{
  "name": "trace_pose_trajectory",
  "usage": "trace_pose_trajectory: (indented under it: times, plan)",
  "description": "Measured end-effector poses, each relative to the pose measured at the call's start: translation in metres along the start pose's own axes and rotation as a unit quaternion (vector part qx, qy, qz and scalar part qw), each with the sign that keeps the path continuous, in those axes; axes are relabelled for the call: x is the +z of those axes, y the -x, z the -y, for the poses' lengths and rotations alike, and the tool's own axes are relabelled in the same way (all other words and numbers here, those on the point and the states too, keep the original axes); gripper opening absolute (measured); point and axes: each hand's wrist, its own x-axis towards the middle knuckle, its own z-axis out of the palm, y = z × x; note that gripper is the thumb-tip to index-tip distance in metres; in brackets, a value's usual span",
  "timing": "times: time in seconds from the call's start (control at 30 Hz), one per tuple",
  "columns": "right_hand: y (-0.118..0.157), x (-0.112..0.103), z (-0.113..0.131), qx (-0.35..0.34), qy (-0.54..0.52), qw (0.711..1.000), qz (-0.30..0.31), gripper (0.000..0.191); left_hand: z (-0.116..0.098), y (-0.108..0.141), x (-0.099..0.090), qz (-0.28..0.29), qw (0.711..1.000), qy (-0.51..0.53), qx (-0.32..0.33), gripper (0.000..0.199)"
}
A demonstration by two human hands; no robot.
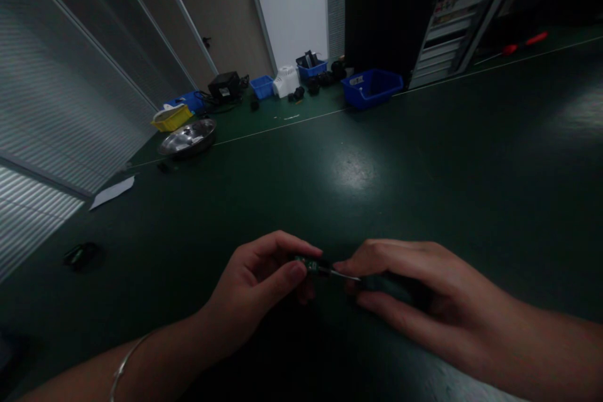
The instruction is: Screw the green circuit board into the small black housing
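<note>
Left hand (249, 289) pinches a small green circuit board (308, 265) between thumb and forefinger, the gap closed down to the board's thickness. Right hand (438, 301) is curled, thumb and forefinger partly apart, the fingertips beside a thin metal rod (345, 275); whether they grip it, I cannot tell. The board is held over the bench (282, 195), towards the near side and around the middle of its width. At its right end sits a dark part (324, 269), from which the rod appears to run towards the right fingertips. Whether rod and part are joined or merely touch is too dim to tell.

I take the step in hand to be close work at that end of the board. A next move from this hold would call for a steady left pinch and a sure right grip near the rod, without bending it.

Further out, a small dark item (81, 255) lies near the bench's left edge, with a white sheet (112, 193) beyond it. Towards the far left corner are a shiny round metal lid or dish (188, 138) and a yellow tray (172, 119); along the far edge stands a blue bin (372, 91).
</note>
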Motion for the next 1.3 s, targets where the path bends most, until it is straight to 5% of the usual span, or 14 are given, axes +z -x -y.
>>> trace_pose_trajectory:
  times: [0.4,0.67,0.9,1.3]
  plan:
    - [0.0,0.0,0.001,0.009,0.012,1.0,-0.006,0.022,-0.008,0.001,0.006,-0.039,0.994,-0.087,0.054,0.019]
    - [0.0,0.0,0.0,0.014,-0.016,1.0,0.014,0.018,-0.006,0.0,0.004,-0.009,0.999,0.003,-0.036,0.017]
    - [-0.002,-0.002,0.002,0.009,-0.031,0.999,0.027,0.019,-0.007,-0.004,0.005,0.017,0.997,0.055,-0.053,0.017]
    - [-0.002,-0.003,0.003,0.015,-0.023,1.0,-0.014,0.018,-0.007,0.002,0.01,-0.037,0.998,-0.039,-0.029,0.021]
